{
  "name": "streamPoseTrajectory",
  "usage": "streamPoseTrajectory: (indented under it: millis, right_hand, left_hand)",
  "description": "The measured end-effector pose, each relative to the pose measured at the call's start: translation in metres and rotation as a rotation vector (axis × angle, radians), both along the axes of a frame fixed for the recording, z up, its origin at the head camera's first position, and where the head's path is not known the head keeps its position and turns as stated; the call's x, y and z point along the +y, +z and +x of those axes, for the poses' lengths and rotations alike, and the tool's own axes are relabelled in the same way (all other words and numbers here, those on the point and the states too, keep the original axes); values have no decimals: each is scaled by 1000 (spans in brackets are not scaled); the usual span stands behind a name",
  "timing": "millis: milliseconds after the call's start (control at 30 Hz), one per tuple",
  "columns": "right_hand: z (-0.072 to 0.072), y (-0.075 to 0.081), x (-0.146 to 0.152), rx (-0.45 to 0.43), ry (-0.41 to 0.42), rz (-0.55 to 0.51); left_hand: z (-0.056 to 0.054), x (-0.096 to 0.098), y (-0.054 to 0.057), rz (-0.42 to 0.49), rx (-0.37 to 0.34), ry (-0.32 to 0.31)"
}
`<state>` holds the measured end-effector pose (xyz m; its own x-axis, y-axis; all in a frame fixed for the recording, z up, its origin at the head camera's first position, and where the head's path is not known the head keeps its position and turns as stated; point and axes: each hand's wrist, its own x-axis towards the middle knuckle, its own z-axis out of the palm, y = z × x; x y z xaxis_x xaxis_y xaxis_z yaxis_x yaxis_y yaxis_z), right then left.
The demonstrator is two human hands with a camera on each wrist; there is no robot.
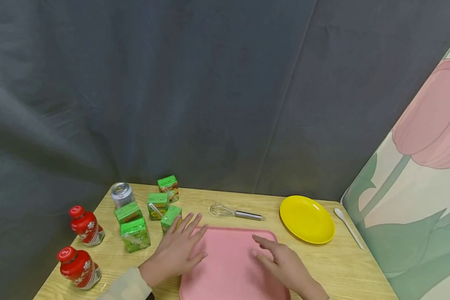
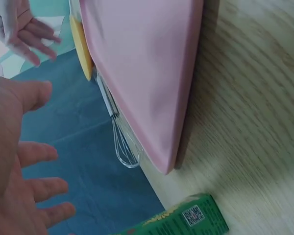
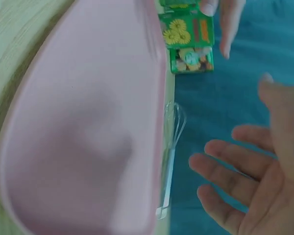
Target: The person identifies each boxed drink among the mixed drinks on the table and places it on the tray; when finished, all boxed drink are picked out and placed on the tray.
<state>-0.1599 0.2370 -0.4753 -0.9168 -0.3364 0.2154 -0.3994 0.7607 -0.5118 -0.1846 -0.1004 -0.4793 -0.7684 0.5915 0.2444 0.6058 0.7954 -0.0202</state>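
A pink tray (image 1: 228, 262) lies at the near middle of the wooden table. Over its left edge hovers my left hand (image 1: 177, 248), fingers spread and holding nothing, its fingertips overlapping a green drink box (image 1: 171, 217) in the head view. My right hand (image 1: 282, 264) is above the tray's right side, fingers loosely bent, with nothing in it. Both palms show bare in the wrist views, the left hand (image 2: 19, 166) and the right hand (image 3: 255, 181). Just behind the tray lies a whisk (image 1: 234, 212) with a metal handle.
More green boxes (image 1: 135, 235) and a silver can (image 1: 122, 194) stand at the left. Two red-capped bottles (image 1: 87, 226) are near the left edge. At the right sit a yellow plate (image 1: 307, 219) and a white spoon (image 1: 348, 228). A dark curtain (image 1: 209, 96) hangs behind the table.
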Motion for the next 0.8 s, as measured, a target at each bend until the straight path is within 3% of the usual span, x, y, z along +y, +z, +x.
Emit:
streamPoseTrajectory:
  millis: [133, 233, 367, 433, 633, 800]
  right_hand:
    - [-21, -13, 16, -187, -206, -289]
    - [-34, -24, 35, -280, -332, -368]
    - [-42, -37, 53, -332, -413, -316]
    - [-43, -43, 58, -344, -404, -279]
    - [-45, -49, 60, -343, -385, -202]
    - [-45, -49, 59, -367, -389, -213]
  left_hand:
    - [-3, -7, 2, 50, -17, 74]
    - [-6, -13, 3, 66, -24, 136]
    - [-10, -22, 1, 79, -36, 201]
    - [-12, -25, -1, 88, -24, 216]
    - [-19, -33, -7, 147, 53, 189]
    - [-27, -35, -8, 183, 101, 183]
